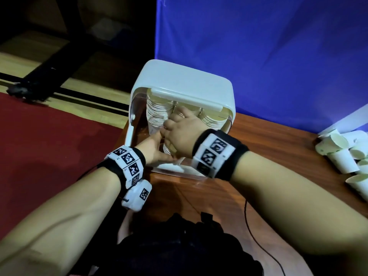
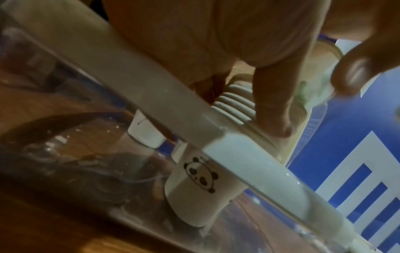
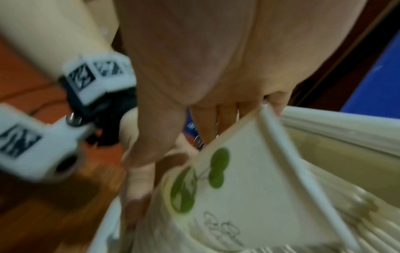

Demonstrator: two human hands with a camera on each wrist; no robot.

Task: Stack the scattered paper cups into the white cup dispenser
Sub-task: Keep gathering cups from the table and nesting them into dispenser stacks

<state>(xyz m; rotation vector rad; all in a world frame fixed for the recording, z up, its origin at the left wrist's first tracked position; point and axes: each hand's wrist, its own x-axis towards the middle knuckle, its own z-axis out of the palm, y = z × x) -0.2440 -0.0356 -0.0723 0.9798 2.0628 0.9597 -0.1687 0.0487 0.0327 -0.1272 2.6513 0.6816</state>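
Note:
The white cup dispenser [image 1: 185, 82] stands on the wooden table, its front open toward me, with cup stacks [image 1: 157, 114] inside. My right hand [image 1: 179, 126] reaches into the middle of the opening. In the right wrist view this hand [image 3: 177, 145] pinches a paper cup with green leaves [image 3: 249, 179] by its rim, above stacked rims. My left hand [image 1: 159, 148] is low at the opening, thumb and fingers around a short cup stack [image 1: 166, 150]. One left finger [image 2: 272, 106] lies on the stack's rims [image 2: 233, 109]. A panda-print cup [image 2: 199, 184] sits below the dispenser's white bar [image 2: 151, 95].
Several loose paper cups [image 1: 342, 152] lie in a heap at the table's right edge. A blue backdrop [image 1: 258, 46] rises right behind the dispenser. A black cable [image 1: 256, 236] runs across the near table. Red carpet [image 1: 49, 146] lies off the table's left edge.

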